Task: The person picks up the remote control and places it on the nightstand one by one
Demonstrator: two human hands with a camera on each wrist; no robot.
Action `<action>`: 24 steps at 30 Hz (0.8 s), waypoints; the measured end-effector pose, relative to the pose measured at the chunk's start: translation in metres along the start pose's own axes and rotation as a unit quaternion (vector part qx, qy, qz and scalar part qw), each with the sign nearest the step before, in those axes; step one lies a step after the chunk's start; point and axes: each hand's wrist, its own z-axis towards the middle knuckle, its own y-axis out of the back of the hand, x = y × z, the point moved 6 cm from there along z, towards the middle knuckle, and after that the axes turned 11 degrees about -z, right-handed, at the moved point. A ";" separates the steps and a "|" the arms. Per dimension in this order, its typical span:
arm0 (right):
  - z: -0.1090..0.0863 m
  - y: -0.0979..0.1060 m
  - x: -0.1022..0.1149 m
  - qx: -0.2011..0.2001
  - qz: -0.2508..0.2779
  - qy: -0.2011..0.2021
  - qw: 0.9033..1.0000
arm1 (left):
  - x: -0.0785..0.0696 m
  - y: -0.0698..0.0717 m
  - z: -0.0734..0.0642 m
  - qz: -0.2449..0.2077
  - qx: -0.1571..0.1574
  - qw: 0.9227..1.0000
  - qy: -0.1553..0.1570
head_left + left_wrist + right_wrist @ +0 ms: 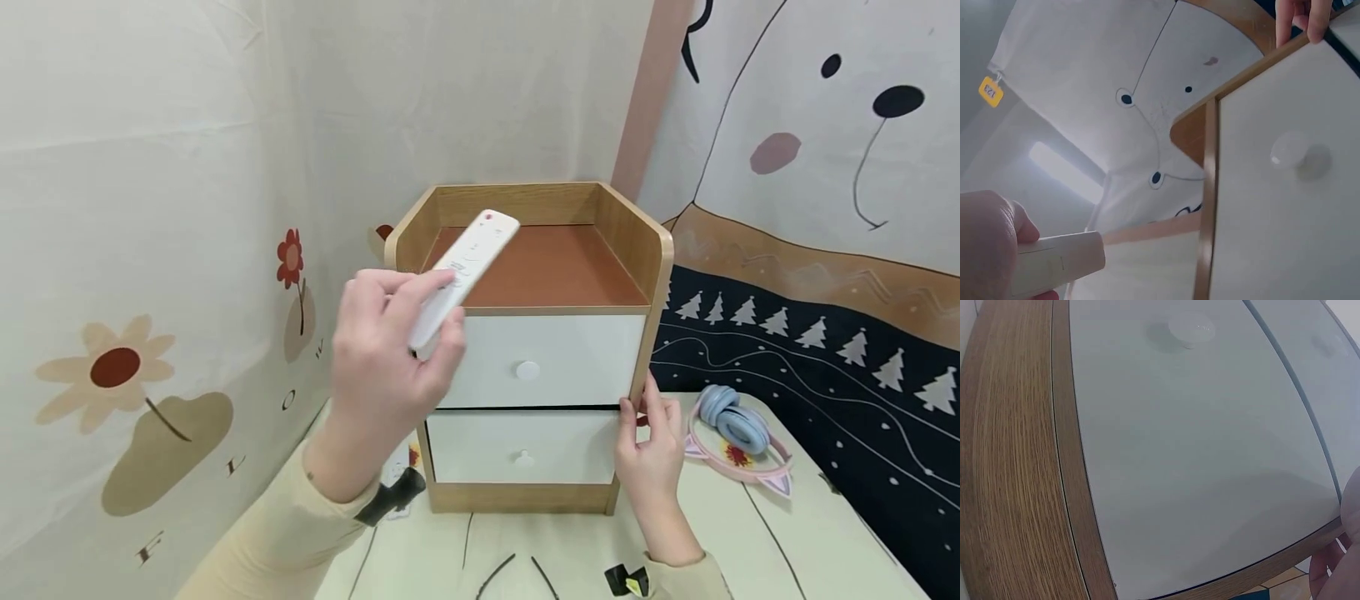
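Note:
A white remote control is held in my left hand, pinched between thumb and fingers. It is tilted in front of the open top of a small wooden cabinet. In the left wrist view the end of the remote sticks out past the hand. My right hand grips the cabinet's right side edge, near the gap between the upper drawer and the lower drawer. Both white drawers look closed, each with a round white knob. In the right wrist view, part of the right hand shows at the edge.
A pink cat-ear headband and a rolled blue item lie on the white table right of the cabinet. Something small and partly hidden lies left of the cabinet, behind the left wrist. Printed cloth walls stand close behind and at both sides.

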 end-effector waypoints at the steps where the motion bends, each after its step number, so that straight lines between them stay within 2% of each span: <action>1: 0.000 0.001 0.000 -0.004 -0.001 0.001 1.000 | -0.001 -0.007 0.000 -0.004 0.010 1.000 -0.003; 4: 0.000 0.004 0.001 -0.014 -0.002 0.004 1.000 | -0.002 -0.025 -0.004 -0.019 0.037 0.999 -0.007; 8: 0.000 0.003 0.000 -0.007 0.000 0.004 1.000 | 0.001 -0.043 -0.009 -0.030 0.068 0.997 -0.005; 14: -0.002 0.000 -0.004 0.012 -0.004 -0.005 1.000 | 0.009 -0.061 -0.012 -0.033 0.092 0.995 0.015; 19: 0.000 -0.001 -0.003 0.010 -0.004 -0.006 1.000 | 0.012 -0.074 -0.008 -0.027 0.115 0.992 0.043; 24: 0.001 -0.001 -0.001 0.007 -0.005 -0.002 1.000 | 0.015 -0.089 -0.005 -0.010 0.145 0.988 0.057</action>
